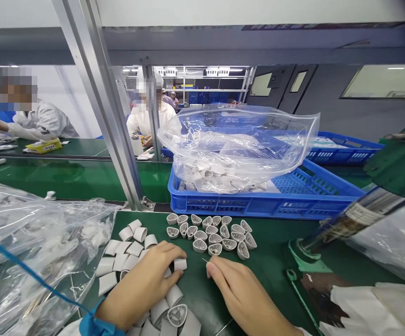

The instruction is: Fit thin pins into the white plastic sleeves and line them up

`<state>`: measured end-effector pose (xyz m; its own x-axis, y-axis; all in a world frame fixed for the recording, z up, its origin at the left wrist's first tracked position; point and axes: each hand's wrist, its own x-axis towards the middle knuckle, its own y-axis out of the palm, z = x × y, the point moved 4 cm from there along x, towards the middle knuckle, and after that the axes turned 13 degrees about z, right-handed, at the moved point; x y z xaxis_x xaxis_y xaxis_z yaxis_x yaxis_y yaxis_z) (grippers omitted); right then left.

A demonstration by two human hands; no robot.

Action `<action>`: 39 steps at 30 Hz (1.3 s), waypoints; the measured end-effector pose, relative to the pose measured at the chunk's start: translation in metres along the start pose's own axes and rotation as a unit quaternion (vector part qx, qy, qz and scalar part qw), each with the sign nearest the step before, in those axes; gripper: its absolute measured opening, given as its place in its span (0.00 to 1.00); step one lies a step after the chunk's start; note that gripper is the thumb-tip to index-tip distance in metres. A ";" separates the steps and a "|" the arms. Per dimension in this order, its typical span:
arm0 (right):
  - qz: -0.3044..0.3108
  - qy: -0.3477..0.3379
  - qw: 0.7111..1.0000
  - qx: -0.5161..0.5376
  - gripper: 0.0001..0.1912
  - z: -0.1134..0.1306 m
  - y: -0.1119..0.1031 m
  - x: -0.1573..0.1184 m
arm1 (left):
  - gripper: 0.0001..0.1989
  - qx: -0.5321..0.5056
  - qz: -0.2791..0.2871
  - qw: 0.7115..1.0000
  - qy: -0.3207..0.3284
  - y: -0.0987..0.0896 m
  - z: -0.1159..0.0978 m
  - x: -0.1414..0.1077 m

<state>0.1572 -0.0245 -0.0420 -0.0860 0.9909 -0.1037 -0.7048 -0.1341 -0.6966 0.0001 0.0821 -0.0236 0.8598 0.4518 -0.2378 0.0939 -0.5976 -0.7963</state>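
Note:
My left hand (153,270) rests over a pile of small light-grey plastic caps. Its thumb and index finger close around one grey plastic cap (180,264). My right hand (239,289) is closed in a pinch, with a thin needle-like metal piece (204,260) poking out from the fingertips; the rest of it is hidden. Beyond both hands, several hollow caps (214,238) stand in rows, open ends up. More caps (122,261) lie on their sides left of my left hand, and others (177,315) are heaped below it.
Behind the rows stands a blue crate (216,204) with a clear plastic bag (244,144). Clear bags of parts (41,224) cover the left. A green hand press (349,219) is at the right, near white cloth (373,308). Co-workers (46,121) sit across the bench.

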 end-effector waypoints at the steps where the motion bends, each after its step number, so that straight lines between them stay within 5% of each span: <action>1: 0.002 0.001 1.000 -0.009 0.23 0.000 0.002 0.001 | 0.11 -0.005 -0.004 1.000 0.005 0.000 0.000 0.000; 8: 0.001 -0.071 0.997 -0.042 0.20 0.009 0.004 -0.004 | 0.12 -0.050 -0.096 0.988 0.114 -0.002 -0.008 -0.007; 15: -0.038 -0.154 0.982 -0.105 0.18 0.017 0.002 -0.013 | 0.21 -0.097 -0.067 0.983 0.138 0.012 -0.025 -0.011; 20: -0.054 -0.173 0.975 -0.127 0.17 0.017 0.004 -0.015 | 0.12 -0.117 -0.071 0.978 0.160 0.011 -0.033 -0.012; 29: -0.075 -0.170 0.972 -0.143 0.19 0.017 0.001 -0.015 | 0.10 -0.100 -0.140 0.974 0.150 0.009 -0.025 -0.010; 39: -0.066 -0.163 0.977 -0.122 0.19 0.016 0.002 -0.015 | 0.24 -0.075 -0.059 0.983 0.158 0.018 -0.028 -0.009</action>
<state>0.1460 -0.0399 -0.0309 -0.2530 0.9459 0.2030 -0.5394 0.0363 -0.8413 0.0083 0.0489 -0.0205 0.9489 0.3107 0.0545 0.2554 -0.6551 -0.7111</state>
